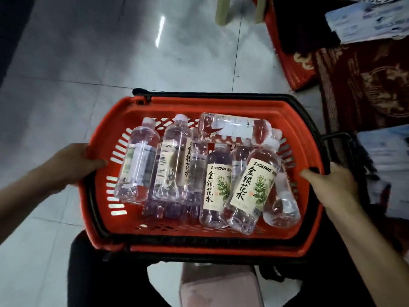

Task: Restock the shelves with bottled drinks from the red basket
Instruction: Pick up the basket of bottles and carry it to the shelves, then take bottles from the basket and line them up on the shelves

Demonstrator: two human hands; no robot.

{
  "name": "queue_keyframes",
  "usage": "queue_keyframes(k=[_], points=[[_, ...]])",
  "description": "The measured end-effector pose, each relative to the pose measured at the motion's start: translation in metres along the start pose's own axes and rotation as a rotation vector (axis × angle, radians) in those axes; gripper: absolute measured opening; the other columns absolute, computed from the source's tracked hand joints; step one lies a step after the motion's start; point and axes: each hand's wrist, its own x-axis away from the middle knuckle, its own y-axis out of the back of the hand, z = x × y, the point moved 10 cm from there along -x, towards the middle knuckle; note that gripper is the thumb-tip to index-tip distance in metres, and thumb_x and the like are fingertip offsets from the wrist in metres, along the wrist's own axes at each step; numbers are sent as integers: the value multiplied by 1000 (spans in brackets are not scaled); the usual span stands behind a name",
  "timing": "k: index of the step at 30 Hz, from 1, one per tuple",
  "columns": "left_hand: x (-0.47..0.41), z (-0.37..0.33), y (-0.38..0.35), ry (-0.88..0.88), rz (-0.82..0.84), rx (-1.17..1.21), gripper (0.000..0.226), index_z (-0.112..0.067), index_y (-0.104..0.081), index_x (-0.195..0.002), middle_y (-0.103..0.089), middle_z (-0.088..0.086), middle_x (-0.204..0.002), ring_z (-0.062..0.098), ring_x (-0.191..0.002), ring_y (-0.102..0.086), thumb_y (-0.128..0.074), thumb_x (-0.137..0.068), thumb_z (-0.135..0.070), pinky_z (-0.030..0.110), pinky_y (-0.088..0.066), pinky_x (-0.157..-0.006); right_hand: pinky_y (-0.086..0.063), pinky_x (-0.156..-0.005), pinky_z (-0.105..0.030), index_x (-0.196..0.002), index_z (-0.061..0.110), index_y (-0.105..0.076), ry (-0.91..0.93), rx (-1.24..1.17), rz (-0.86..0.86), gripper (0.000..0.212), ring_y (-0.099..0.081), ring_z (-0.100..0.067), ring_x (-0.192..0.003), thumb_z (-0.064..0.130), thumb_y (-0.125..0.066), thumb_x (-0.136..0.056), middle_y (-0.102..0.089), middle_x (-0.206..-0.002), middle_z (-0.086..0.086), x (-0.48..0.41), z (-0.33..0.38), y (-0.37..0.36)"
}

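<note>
A red basket (199, 105) of bottled drinks (252, 187) is held over a tiled floor (88, 63), its side rims grasped by the left grip (73, 165) and right grip (332, 185).

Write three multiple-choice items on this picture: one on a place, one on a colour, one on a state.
1. Where does the crosswise bottle lie?
A. On the floor
B. At the far side of the basket, over the other bottles
C. In one hand

2. What colour are the basket's folded handles?
A. Black
B. Yellow
C. White

3. What are the left hand and right hand doing?
A. Each lifts a bottle
B. Both hang free
C. Each grips one side rim of the basket

Key: 1 B, it rests across the cap ends of the others by the far wall. 2 A, a black band runs round the red rim. 3 C, a thumb lies over each side rim and neither hand holds a bottle.
</note>
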Motion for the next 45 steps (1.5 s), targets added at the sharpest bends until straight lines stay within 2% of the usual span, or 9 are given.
queue_keyframes(k=[3, 15, 22, 30, 34, 37, 40, 43, 45], points=[[-35, 22, -42, -5, -7, -28, 5, -13, -67, -89, -70, 19, -88, 34, -76, -65, -71, -87, -15, 38, -51, -70, -56, -78, -42, -84, 18, -71, 18, 8, 8, 12, -67, -32, -81, 23, -74, -74, -72, -85, -9, -24, -21, -45], [-125, 84, -126, -7, -111, -87, 66, 0, -68, -105, -70, 25, -99, 42, -92, -66, -70, -62, -49, 49, -54, -84, -43, -69, -32, -93, 10, -71, 98, 40, -115, 18, -65, -34, -83, 17, -71, -76, -66, -81, -12, -67, -69, -165], [-131, 85, -116, 44, -137, -227, 31, -1, -67, -87, -66, 19, -74, 32, -66, -63, -74, -82, -30, 40, -55, -68, -56, -75, -41, -100, 7, -69, 99, 79, -128, 39, -68, -39, -87, 31, -73, -70, -71, -94, -19, -82, -46, -174], [-121, 99, -131, 91, -115, -159, 31, 4, -63, -73, -63, 19, -60, 31, -52, -60, -73, -86, -22, 29, -44, -46, -53, -69, -36, -102, 4, -71, 152, 154, -109, 40, -69, -38, -90, 31, -76, -72, -71, -101, -22, -104, -9, -169], [-120, 107, -129, 145, -47, -210, 34, 7, -65, -82, -64, 23, -60, 35, -50, -61, -74, -86, -25, 34, -49, -46, -51, -71, -33, -104, 6, -68, 168, 169, -103, 39, -68, -37, -95, 32, -73, -75, -71, -106, -19, -98, -4, -167], [-150, 116, -124, 89, 30, -373, 38, 2, -67, -98, -68, 28, -73, 45, -68, -69, -73, -85, -33, 52, -59, -65, -47, -79, -35, -123, 6, -52, 224, 208, -18, 55, -62, -37, -110, 40, -68, -83, -61, -124, -19, -85, -2, -166], [-142, 63, -92, -65, -139, -581, 35, -14, -62, -82, -65, 17, -80, 35, -80, -66, -70, -82, -48, 42, -55, -78, -46, -94, -42, -137, 10, -41, 337, 287, 28, 69, -50, -36, -124, 45, -66, -84, -43, -138, -16, -64, 2, -149], [-126, 8, -49, -255, -365, -648, 65, -28, -52, -92, -65, 13, -89, 33, -80, -62, -50, -64, -87, 41, -52, -76, -44, -88, -37, -139, 18, -42, 491, 297, 4, 58, -52, -32, -121, 39, -62, -89, -40, -137, -12, -40, 9, -119], [-82, -30, -37, -332, -443, -644, 62, -35, -51, -96, -63, 6, -88, 29, -78, -61, -44, -64, -89, 40, -53, -75, -46, -91, -36, -138, 19, -44, 530, 283, 28, 57, -54, -31, -119, 40, -62, -88, -41, -137, -12, -31, 7, -104]])
